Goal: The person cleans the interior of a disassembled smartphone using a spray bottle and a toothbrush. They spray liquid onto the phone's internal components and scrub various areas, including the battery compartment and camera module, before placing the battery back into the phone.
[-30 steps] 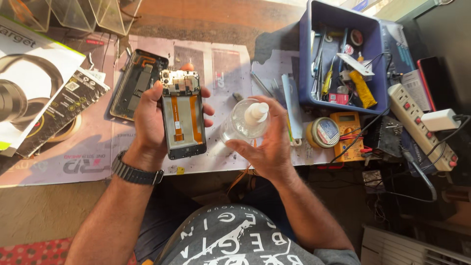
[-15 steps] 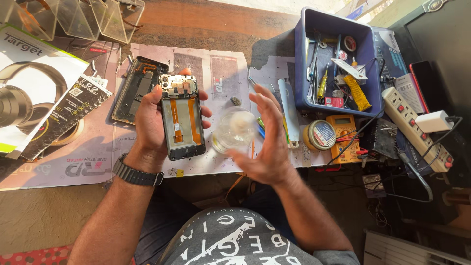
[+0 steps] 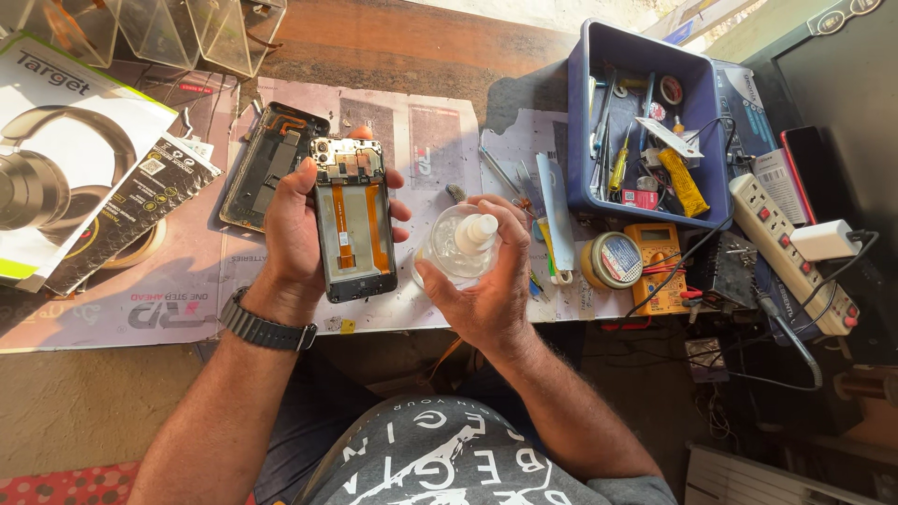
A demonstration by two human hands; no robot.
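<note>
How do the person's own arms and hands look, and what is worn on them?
Both forearms are bare, with no sleeves over them. The left hand has a dark, ridged wristband around its wrist. The right hand has no glove, and no watch shows on it. No rings can be made out on either hand.

Table: a brown wooden bench (image 3: 393, 42) stood under everything.
Mat: a pale printed sheet (image 3: 140, 290) covered most of the top.
Left side: a headphone box (image 3: 65, 159) lay flat, with a dark packet (image 3: 131, 210) leaning over its edge.
Back corner: clear plastic boxes (image 3: 150, 28) sat in a row.
Middle: an open phone shell (image 3: 271, 164) lay on the sheet.
Right side: a blue tray (image 3: 585, 122) full of tools sat near a round tin (image 3: 610, 260) and a yellow meter (image 3: 659, 266).
Far right: a white power strip (image 3: 790, 252) lay with a plug in it.
</note>
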